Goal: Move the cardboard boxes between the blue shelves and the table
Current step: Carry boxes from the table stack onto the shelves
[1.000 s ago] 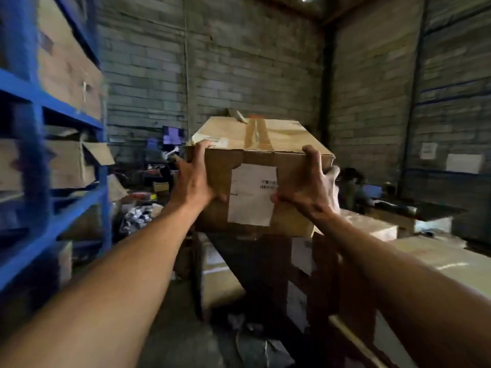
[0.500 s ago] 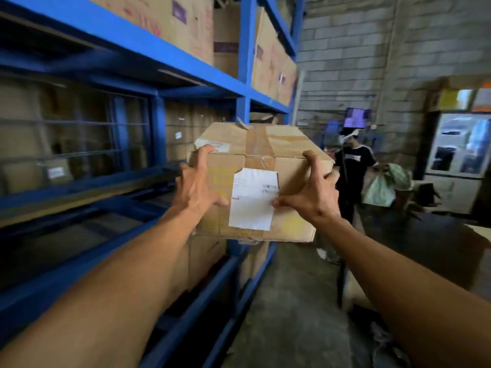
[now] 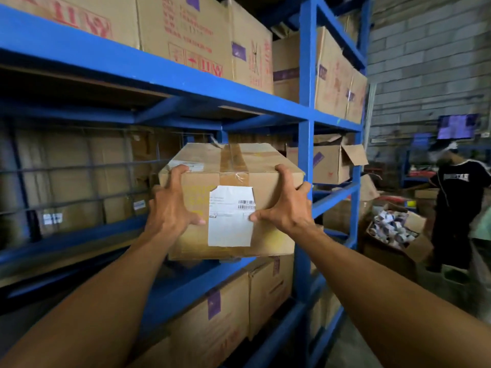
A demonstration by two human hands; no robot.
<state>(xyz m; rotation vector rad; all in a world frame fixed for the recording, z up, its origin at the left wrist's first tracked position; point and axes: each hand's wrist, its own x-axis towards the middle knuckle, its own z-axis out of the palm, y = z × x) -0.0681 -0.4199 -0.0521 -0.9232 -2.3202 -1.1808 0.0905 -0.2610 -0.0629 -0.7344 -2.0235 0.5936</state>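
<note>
Holding a cardboard box [image 3: 265,189] up in front of the middle level of the blue shelves [image 3: 159,73], just left of a blue post [image 3: 305,155]. Gripping it with the left hand [image 3: 170,208] at the near left corner and the right hand [image 3: 287,208] at the near right corner, fingers spread wide and hooked over the top edge, thumbs pressed flat on the near face. Cannot tell if the bottom touches the front bar [image 3: 191,285] or hangs just above it.

Looks fairly light, judging by a hold with no hand underneath. Stiff enough to keep its square shape, but made of soft brown card, dented and rubbed along the top edges. Dry, not slippery. Best held at the two side corners or from below, not by the tape [image 3: 236,160] or the white label [image 3: 229,221], both likely to peel or tear.

Shiny brown tape down the middle of the top. Smooth paper label with a black bar code. Hard painted metal for the shelves, thin wire grid [image 3: 79,176] at the far back. Big brown boxes with red print [image 3: 186,35] above, plainer ones [image 3: 225,314] below. Rough grey block wall [image 3: 425,62] far right, with a person in a dark shirt [image 3: 459,197] near an open box of small packets [image 3: 393,229].
</note>
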